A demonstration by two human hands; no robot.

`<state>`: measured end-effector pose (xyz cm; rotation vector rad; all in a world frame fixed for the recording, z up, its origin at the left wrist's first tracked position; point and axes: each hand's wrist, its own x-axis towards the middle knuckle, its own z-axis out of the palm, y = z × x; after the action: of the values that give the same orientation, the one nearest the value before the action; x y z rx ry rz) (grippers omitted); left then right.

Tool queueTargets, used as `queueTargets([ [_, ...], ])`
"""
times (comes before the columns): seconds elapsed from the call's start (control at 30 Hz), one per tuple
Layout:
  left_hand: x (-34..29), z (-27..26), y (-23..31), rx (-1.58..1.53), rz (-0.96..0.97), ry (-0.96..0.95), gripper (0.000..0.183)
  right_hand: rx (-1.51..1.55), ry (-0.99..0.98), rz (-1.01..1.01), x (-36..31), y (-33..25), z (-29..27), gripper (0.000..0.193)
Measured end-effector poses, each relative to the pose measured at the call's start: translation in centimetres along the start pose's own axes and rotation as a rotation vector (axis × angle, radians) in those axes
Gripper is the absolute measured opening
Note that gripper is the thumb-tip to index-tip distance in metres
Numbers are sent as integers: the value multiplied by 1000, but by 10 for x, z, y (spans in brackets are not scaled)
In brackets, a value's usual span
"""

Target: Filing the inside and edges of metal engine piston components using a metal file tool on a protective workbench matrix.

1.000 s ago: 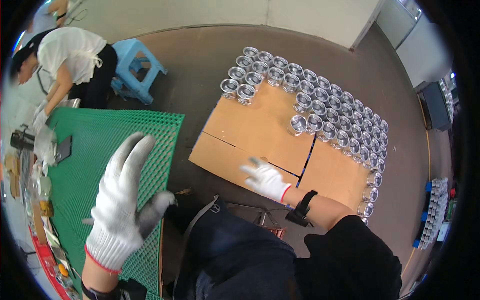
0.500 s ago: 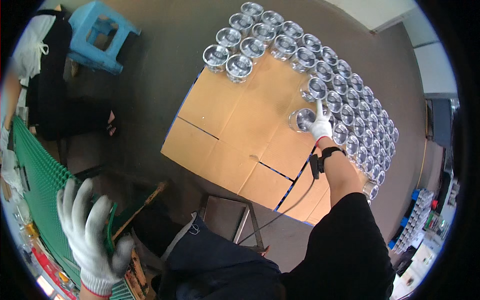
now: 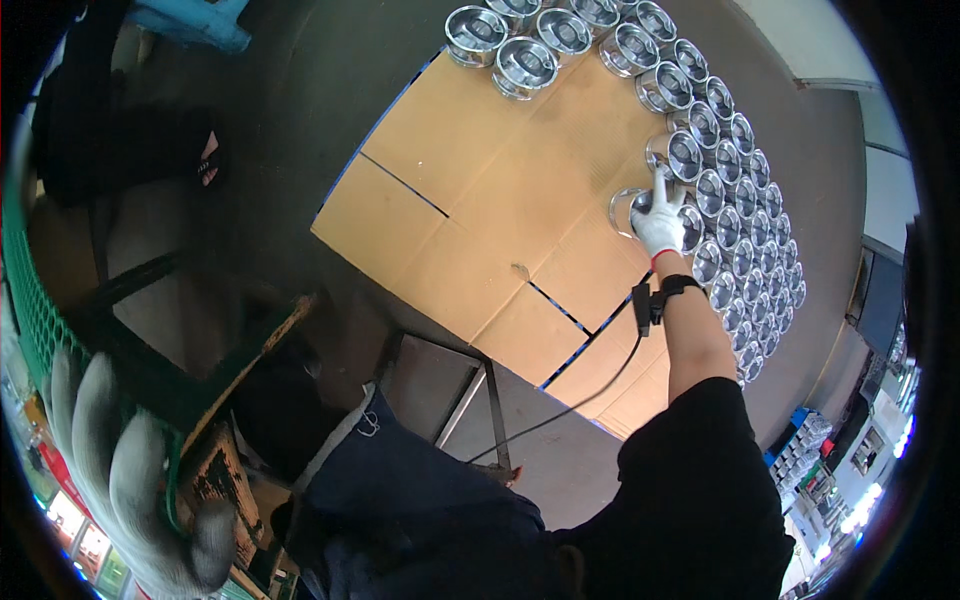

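Note:
My right hand (image 3: pixel 660 218), in a white knit glove, reaches onto the cardboard sheet (image 3: pixel 500 215). Its fingers are spread; the thumb side lies against a clear, shiny round container (image 3: pixel 622 212), partly hidden by the hand. The forefinger points at another such container (image 3: pixel 684 158) just beyond and seems to touch its rim. More of them stand close on the hand's right side. My left hand (image 3: pixel 125 480), gloved too, is raised at the lower left beside green mesh (image 3: pixel 45 310). Its fingers are stretched out, and no object shows in them.
Rows of matching containers (image 3: pixel 742 222) cover the sheet's right and far sides. A blue plastic stool (image 3: pixel 195 20) and another person's foot (image 3: pixel 208 160) are at the far left. A dark metal frame (image 3: pixel 490 410) stands near my legs. A cable (image 3: pixel 585 405) hangs from my right wrist.
The view has shifted, so the sheet's far containers sit higher in it. My right hand stays by the same container, its fingers spread wider. My left hand appears lower and farther left.

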<state>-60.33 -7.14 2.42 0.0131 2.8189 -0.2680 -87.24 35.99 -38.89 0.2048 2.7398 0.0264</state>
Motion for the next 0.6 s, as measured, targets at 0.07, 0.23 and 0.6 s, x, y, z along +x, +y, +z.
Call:
queueTargets([
  [0.07, 4, -5, -4, -27, 35, 2, 59, -15, 100, -84, -12, 12, 24, 72],
  [0.23, 10, -4, -2, -17, 115, 97, 56, 85, -271, -578, -82, 11, 4, 56],
  [0.6, 0, 33, -7, -137, 118, 562, 56, -76, -1477, -1113, -338, -10, -63, 44],
])
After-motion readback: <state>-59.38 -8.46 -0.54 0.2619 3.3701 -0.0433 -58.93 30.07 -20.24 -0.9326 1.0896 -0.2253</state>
